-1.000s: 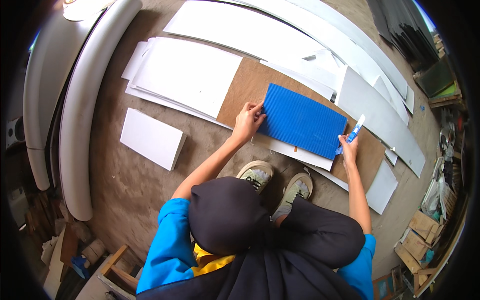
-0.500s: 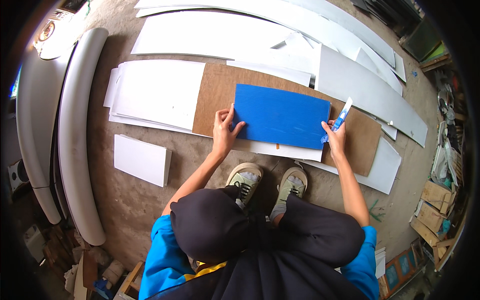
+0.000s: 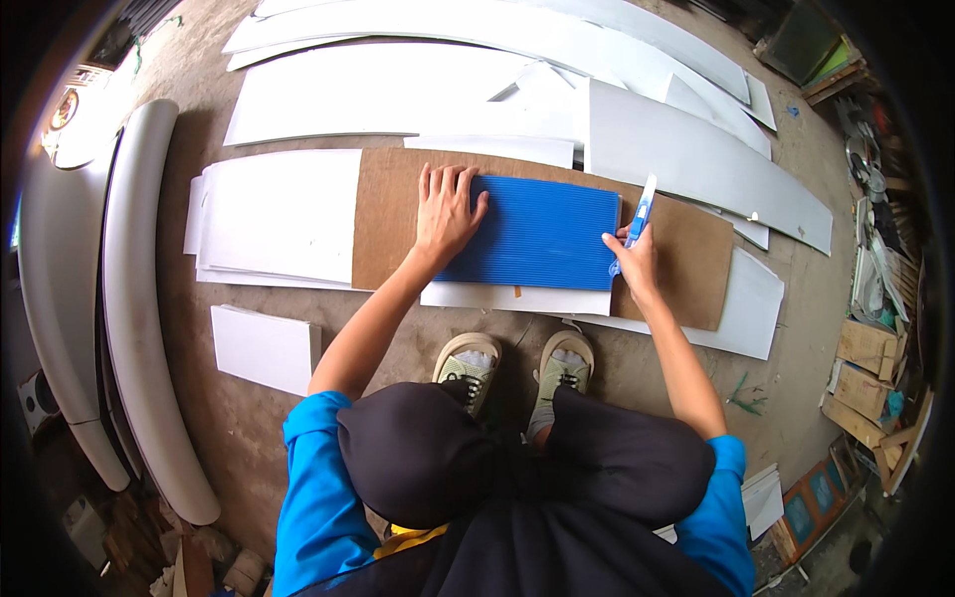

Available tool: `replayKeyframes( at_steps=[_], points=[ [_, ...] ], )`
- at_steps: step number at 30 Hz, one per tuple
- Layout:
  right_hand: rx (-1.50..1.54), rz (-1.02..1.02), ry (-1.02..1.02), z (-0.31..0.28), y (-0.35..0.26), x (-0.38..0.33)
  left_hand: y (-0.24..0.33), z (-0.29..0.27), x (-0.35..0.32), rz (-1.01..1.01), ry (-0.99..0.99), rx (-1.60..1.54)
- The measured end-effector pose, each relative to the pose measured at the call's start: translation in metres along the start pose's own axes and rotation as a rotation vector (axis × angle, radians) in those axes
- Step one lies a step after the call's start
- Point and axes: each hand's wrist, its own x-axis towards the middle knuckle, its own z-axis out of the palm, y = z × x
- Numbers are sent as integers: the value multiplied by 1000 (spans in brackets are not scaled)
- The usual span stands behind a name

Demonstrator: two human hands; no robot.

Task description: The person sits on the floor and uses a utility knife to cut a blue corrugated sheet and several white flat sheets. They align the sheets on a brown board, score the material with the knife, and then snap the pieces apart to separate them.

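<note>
A blue corrugated sheet (image 3: pixel 542 234) lies on a brown board (image 3: pixel 686 259) on the ground in front of me. My left hand (image 3: pixel 445 212) presses flat on the sheet's left end, fingers spread. My right hand (image 3: pixel 634 261) grips a blue and white utility knife (image 3: pixel 637 221) at the sheet's right edge, blade end pointing away from me. A white strip (image 3: pixel 517 298) sticks out from under the blue sheet's near edge. My two shoes (image 3: pixel 517 368) stand just below the board.
Several white panels (image 3: pixel 279 214) lie left of and beyond the board, and a small white panel (image 3: pixel 264 346) lies near left. Long white curved mouldings (image 3: pixel 139 298) run along the left. Wooden boxes and clutter (image 3: pixel 875 378) crowd the right edge.
The blue sheet now lies squarer on the board. My left hand has moved from gripping its left edge to pressing flat on it. My right hand brought the knife to the right edge.
</note>
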Motion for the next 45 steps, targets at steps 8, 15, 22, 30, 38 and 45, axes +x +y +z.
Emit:
replayKeyframes(
  at_steps=[8,15,22,30,38,45],
  points=[
    [36,19,5,-3,-3,-4,11,13,13,188,-135,30],
    [34,-3,24,-1,3,-3,86,45,40,320,-222,-14],
    [-48,19,26,0,1,-3,125,68,50,340,-125,-73],
    [-167,-181,15,-6,7,2,128,62,35,361,-97,-130],
    [614,20,-80,-73,9,-15,131,53,36,448,-174,80],
    [600,149,-18,-75,40,-52,148,34,25,433,-465,148]
  ],
)
